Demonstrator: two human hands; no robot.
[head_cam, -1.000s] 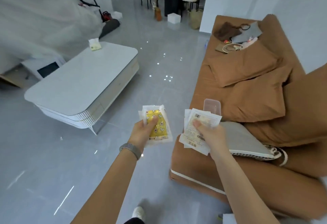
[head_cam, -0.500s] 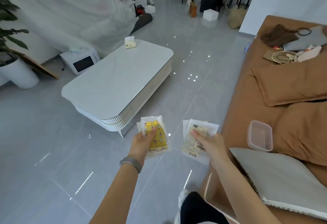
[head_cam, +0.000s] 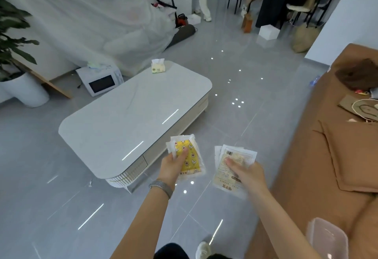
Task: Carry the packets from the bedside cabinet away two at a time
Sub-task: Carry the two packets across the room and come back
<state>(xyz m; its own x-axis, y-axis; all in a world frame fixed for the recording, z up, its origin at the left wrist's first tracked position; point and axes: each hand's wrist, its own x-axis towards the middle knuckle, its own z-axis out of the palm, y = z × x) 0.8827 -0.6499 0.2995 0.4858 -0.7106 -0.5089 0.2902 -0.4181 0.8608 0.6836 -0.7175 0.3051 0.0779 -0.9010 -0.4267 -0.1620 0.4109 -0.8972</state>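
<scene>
we see left hand (head_cam: 171, 166) gripping yellow-patterned clear plastic packets (head_cam: 189, 157) — right hand (head_cam: 247, 174) gripping white printed packets (head_cam: 229, 168), fingers curled.

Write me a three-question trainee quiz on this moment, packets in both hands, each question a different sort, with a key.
1. True or false: the left hand holds the yellow patterned packets.
2. What stands on the far end of the white coffee table? A) a tissue pack B) a kettle C) a laptop
3. Fill in: on the floor beside the potted plant sits a white ____.

Key
1. True; its thumb lies across the yellow front, and the right hand grips the white labelled packets.
2. A, the tissue pack.
3. Microwave.
</scene>
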